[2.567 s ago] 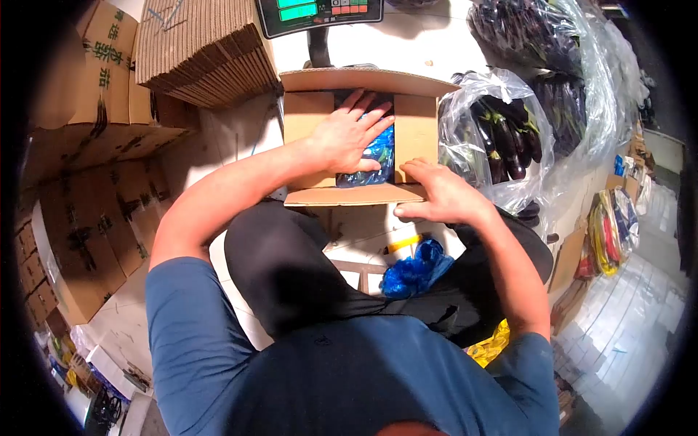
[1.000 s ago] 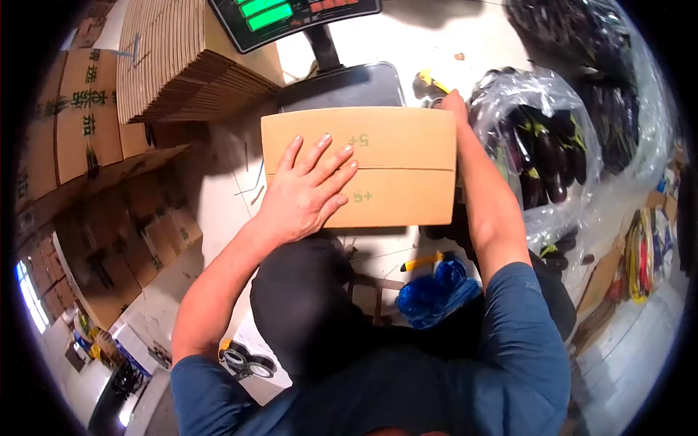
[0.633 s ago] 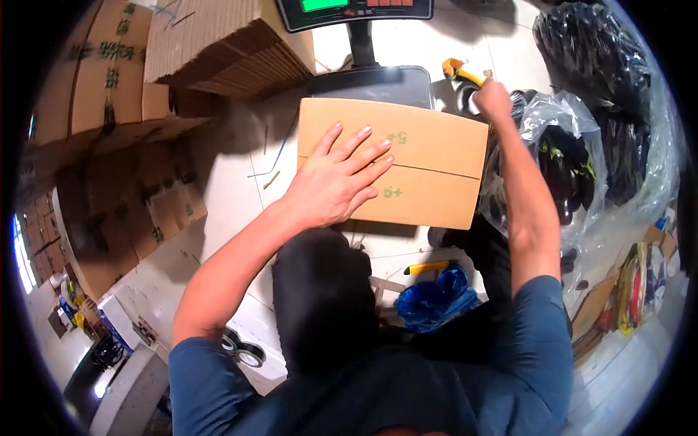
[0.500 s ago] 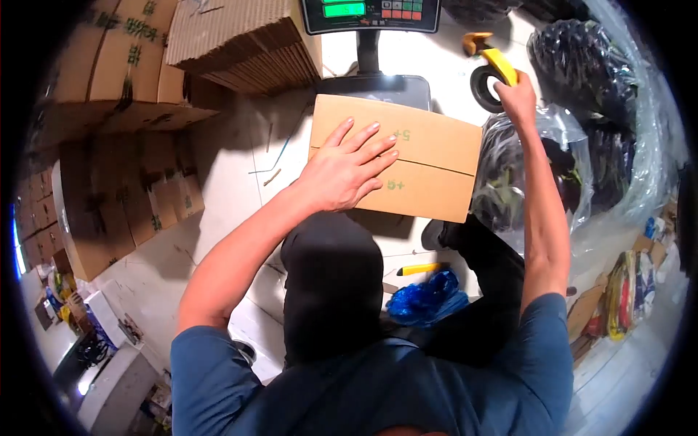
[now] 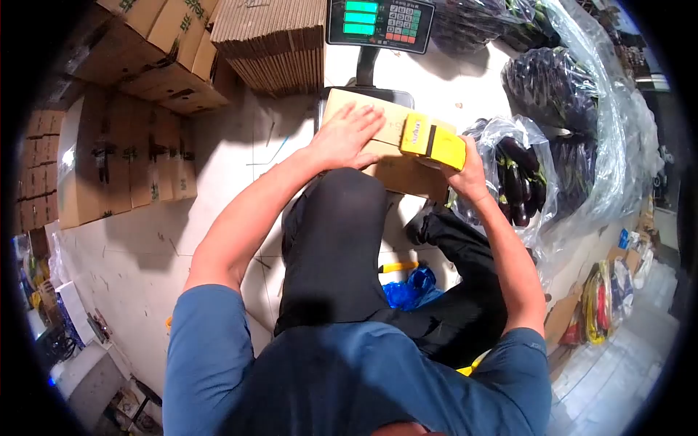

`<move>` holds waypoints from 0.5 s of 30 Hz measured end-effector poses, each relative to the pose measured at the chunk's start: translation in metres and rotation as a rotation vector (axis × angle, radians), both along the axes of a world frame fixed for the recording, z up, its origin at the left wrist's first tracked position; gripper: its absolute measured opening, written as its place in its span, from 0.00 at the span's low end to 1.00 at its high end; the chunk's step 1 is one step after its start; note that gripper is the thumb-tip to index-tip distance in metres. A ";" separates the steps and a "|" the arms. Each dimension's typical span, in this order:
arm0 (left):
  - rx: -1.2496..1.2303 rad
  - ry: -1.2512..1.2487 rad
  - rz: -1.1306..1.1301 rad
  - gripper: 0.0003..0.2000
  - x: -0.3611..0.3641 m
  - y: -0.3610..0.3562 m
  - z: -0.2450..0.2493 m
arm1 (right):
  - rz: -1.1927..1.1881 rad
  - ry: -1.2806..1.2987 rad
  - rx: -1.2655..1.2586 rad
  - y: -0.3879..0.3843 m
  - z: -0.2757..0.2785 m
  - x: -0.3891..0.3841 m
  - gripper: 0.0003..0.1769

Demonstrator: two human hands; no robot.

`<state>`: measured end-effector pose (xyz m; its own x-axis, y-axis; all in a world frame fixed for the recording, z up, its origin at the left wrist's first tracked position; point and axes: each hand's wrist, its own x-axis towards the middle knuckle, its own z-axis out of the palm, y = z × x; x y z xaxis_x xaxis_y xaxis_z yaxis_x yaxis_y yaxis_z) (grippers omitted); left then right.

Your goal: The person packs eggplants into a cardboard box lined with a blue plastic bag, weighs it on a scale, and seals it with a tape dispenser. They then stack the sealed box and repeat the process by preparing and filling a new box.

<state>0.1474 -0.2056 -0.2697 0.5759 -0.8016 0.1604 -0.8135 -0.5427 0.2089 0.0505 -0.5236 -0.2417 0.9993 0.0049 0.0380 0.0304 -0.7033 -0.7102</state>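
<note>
A closed cardboard box (image 5: pixel 398 168) sits in front of my knee, overlapping the platform of a digital scale (image 5: pixel 379 26). My left hand (image 5: pixel 345 138) lies flat on the left part of its top, fingers stretched out. In my right hand (image 5: pixel 465 171) is a yellow tape dispenser (image 5: pixel 435 141), gripped from its right end. The dispenser is over the right part of the box top and hides the seam there. Its tape roll is out of sight behind the yellow body.
Clear bags of eggplants (image 5: pixel 518 182) stand to the right. Flattened cardboard (image 5: pixel 269 47) is stacked at the back left, beside packed cartons (image 5: pixel 123 156). A blue plastic bag (image 5: pixel 411 289) and a yellow-handled tool (image 5: pixel 398 267) lie between my legs.
My right hand has brought the tape dispenser from out at the right, in and down over the box. My left hand still presses flat on the box top. The view has shifted slightly.
</note>
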 end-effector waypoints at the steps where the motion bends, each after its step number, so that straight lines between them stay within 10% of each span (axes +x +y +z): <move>1: 0.025 -0.013 0.069 0.46 0.005 0.000 0.009 | 0.009 -0.023 -0.017 0.000 0.003 0.000 0.32; 3: 0.131 -0.020 0.182 0.58 0.018 0.002 0.014 | 0.027 -0.046 -0.054 -0.001 0.004 -0.005 0.32; 15: -0.015 0.061 0.089 0.54 0.028 0.012 0.003 | 0.057 -0.064 -0.144 0.003 0.008 0.002 0.37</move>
<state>0.1758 -0.1937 -0.2669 0.6538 -0.7447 0.1340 -0.7477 -0.6088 0.2652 0.0527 -0.5206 -0.2338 0.9928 0.0711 0.0967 0.1150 -0.7933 -0.5978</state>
